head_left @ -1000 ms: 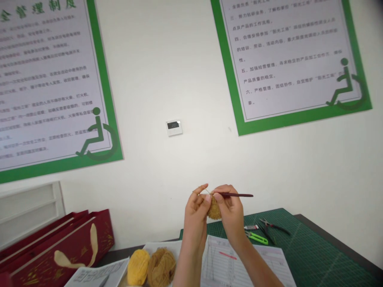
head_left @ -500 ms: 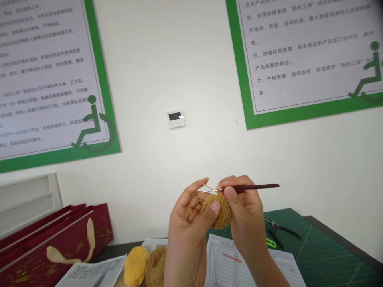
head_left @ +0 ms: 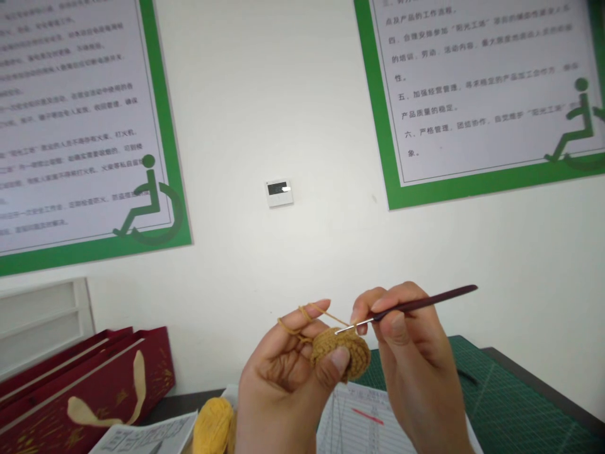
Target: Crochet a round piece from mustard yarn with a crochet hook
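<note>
My left hand (head_left: 288, 372) pinches a round brown crochet piece (head_left: 357, 353) between its thumb and fingers. Brown yarn (head_left: 293, 328) wraps around its raised index finger and runs across to the piece. My right hand (head_left: 416, 353) grips a crochet hook (head_left: 425, 302) with a dark handle and a silver shaft. The hook's metal tip lies at the upper edge of the crochet piece, close to the taut strand.
A yellow yarn ball (head_left: 212, 425) sits left of my forearm. Behind it are printed sheets (head_left: 142, 435) and red gift bags (head_left: 118, 384). A lined paper (head_left: 354, 410) and a green cutting mat (head_left: 501, 384) lie beneath my hands. A wall thermostat (head_left: 278, 193) hangs ahead.
My right hand has moved right, and the hook now slants with its tip lower. My left hand has shifted left and down, tilting the crochet piece. The brown yarn ball is now mostly hidden.
</note>
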Motion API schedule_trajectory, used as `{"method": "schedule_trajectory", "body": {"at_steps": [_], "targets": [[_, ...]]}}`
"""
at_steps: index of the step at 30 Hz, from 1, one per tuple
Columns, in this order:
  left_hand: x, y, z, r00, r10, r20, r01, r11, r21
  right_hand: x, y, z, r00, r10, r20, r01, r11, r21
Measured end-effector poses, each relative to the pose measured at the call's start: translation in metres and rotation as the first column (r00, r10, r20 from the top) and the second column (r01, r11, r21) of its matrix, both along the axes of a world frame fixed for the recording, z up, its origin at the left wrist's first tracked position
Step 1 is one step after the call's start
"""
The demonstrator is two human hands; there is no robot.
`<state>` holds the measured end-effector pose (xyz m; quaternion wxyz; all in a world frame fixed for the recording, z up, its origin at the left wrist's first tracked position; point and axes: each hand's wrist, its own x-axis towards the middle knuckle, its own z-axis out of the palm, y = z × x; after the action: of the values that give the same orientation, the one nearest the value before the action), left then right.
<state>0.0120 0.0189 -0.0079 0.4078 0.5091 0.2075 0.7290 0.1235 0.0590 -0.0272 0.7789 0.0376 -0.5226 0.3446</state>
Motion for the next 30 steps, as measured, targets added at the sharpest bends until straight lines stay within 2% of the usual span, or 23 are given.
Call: {"method": "schedule_trajectory", "body": {"at_steps": [7, 11, 18, 21, 26, 30], "targets": [[-0.004, 0.002, -0.001, 0.999, -0.04, 0.003, 0.04, 0.999, 0.012, 0.004, 0.001, 0.001, 0.999, -0.037, 0.026, 0.034, 0.996, 0.085], [-0.004, 0.003, -0.002, 0.999, -0.032, 0.011, 0.032, 0.999, 0.042, 0.006, -0.002, 0.002, 0.994, -0.103, 0.029, 0.098, 0.985, 0.141], [-0.006, 0.003, -0.004, 1.0, -0.013, 0.0, 0.013, 0.998, 0.064, 0.011, -0.008, 0.006, 0.941, -0.335, 0.037, 0.306, 0.896, 0.322], [-0.008, 0.005, -0.004, 0.999, -0.036, 0.003, 0.036, 0.997, 0.061, 0.013, -0.01, 0.007, 0.915, -0.401, 0.049, 0.36, 0.863, 0.354], [-0.005, 0.002, -0.001, 0.996, -0.091, 0.005, 0.091, 0.996, 0.013, 0.013, -0.009, 0.006, 0.881, -0.472, 0.002, 0.436, 0.815, 0.381], [0.0, -0.006, 0.005, 0.995, -0.063, 0.072, 0.065, 0.998, -0.028, 0.011, -0.011, 0.007, 0.885, -0.466, -0.009, 0.437, 0.821, 0.367]]}}
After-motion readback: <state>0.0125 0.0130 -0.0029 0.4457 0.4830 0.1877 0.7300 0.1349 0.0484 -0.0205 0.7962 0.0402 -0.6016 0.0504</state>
